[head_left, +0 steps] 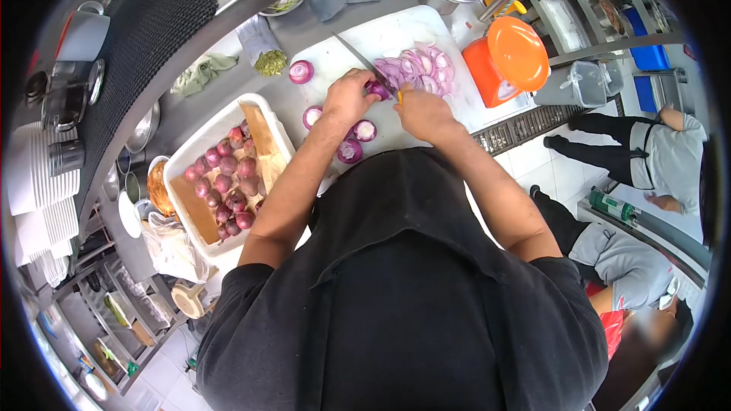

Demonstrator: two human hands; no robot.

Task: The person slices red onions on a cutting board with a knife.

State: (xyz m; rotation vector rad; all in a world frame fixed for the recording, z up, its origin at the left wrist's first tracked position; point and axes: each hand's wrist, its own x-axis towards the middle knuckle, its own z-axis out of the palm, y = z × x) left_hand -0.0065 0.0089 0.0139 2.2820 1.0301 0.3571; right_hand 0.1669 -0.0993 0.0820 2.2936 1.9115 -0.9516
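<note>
On the board (388, 28), my curled left hand (350, 97) holds an onion (377, 90); my right hand (427, 113) grips the knife (360, 58). Bare surface reaches the far edge.

From my end I've got purple-and-white onion slices (419, 70), white board (403, 24), bright orange scale (484, 62), yellow knife handle (400, 97), black apron (411, 281).

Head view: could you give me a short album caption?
Left hand on a red onion, right hand holding a knife, beside onion slices on a white cutting board.
</note>
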